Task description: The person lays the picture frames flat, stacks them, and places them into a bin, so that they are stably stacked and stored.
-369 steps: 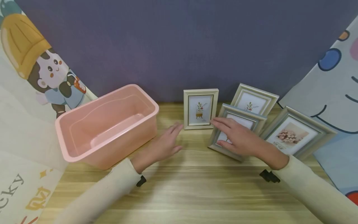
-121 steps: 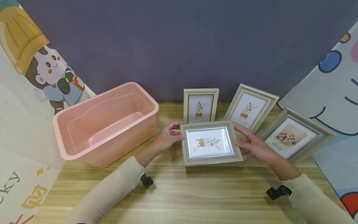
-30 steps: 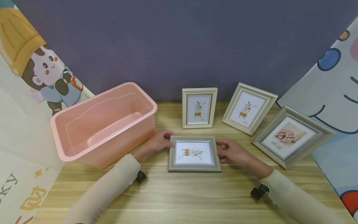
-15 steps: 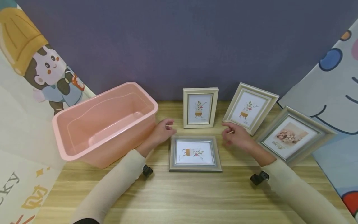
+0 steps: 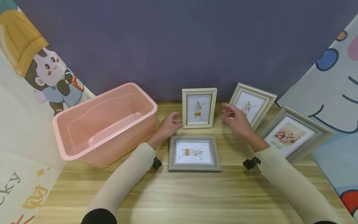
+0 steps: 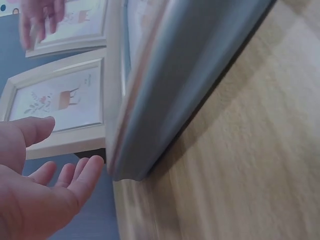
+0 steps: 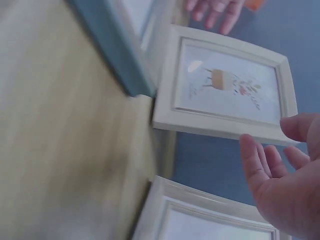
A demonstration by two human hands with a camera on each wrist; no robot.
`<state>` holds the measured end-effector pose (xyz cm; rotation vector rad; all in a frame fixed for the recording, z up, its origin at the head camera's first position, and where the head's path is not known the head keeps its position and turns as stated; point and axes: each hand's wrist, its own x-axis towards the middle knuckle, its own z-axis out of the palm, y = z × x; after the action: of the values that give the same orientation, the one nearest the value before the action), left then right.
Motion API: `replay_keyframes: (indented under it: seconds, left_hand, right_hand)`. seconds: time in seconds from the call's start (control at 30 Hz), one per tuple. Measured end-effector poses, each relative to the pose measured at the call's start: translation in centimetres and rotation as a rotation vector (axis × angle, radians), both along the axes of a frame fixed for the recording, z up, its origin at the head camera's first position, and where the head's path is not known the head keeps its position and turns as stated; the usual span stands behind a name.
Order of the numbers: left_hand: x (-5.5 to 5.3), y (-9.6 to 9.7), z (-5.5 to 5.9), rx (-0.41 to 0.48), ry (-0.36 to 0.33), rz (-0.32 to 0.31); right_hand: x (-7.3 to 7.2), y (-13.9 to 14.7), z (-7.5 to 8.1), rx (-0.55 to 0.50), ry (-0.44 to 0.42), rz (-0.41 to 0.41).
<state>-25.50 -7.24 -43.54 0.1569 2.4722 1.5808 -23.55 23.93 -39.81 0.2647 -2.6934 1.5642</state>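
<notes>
A small cream picture frame (image 5: 199,108) with a potted-plant print stands upright near the back wall. My left hand (image 5: 168,126) is at its left side, fingers loosely bent and holding nothing. On its other side, a short gap away, is my right hand (image 5: 236,119), also without anything in it; it overlaps a second cream frame (image 5: 258,102) that leans behind. In the right wrist view the thumb and fingers spread by the edge of the upright frame (image 7: 227,85). A grey-silver frame (image 5: 195,154) lies flat on the table in front, picture up, turned sideways.
A pink plastic bin (image 5: 104,124) stands at the left with nothing in it. At the right a larger silver frame (image 5: 296,133) with a flower photo leans tilted. A dark wall (image 5: 179,46) closes off the back of the wooden table (image 5: 184,196).
Both hands carried the grey-silver frame to the middle, laid it flat and let go of it. Since then they have moved back and up to either side of the upright cream frame.
</notes>
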Motion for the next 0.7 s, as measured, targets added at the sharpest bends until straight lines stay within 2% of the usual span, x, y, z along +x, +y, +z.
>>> replay_keyframes:
  seconds: [0.3, 0.47, 0.7]
  left_hand:
    - [-1.3, 0.5, -0.9, -0.021, 0.007, -0.019]
    - [-2.0, 0.7, -1.4, -0.007, -0.008, -0.011]
    - [-2.5, 1.1, -1.4, -0.011, -0.015, -0.029]
  right_hand:
    - [-2.8, -0.8, 2.5, -0.074, 0.045, -0.062]
    - [-4.3, -1.3, 3.0, -0.092, 0.055, -0.062]
    - [-6.1, -1.8, 3.3, -0.131, 0.039, -0.061]
